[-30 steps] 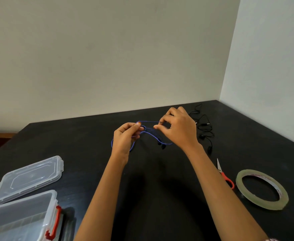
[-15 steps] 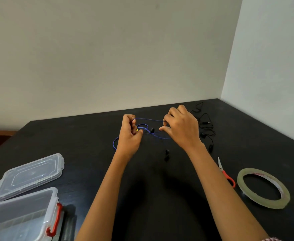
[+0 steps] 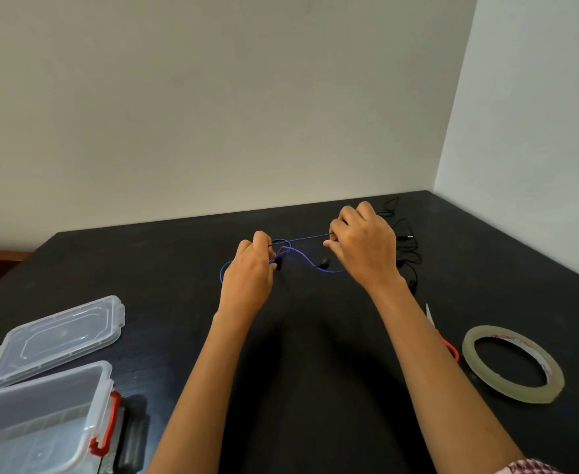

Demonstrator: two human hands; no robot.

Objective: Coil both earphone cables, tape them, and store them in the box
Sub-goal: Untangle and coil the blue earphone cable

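A blue earphone cable stretches between both my hands above the black table. My left hand pinches a small loop of it, with more cable hanging behind the hand. My right hand pinches the other end of the taut strand. Two black earbuds dangle below the strand. A black earphone cable lies tangled on the table just behind my right hand. A roll of clear tape lies flat at the right. The clear plastic box with red latches stands open at the lower left.
The box's clear lid lies flat beside the box. Red-handled scissors lie between my right forearm and the tape roll. White walls meet in a corner at the table's far right.
My hands have drawn apart, pulling a strand of the blue cable taut between them. The dangling earbuds have risen closer to the strand.
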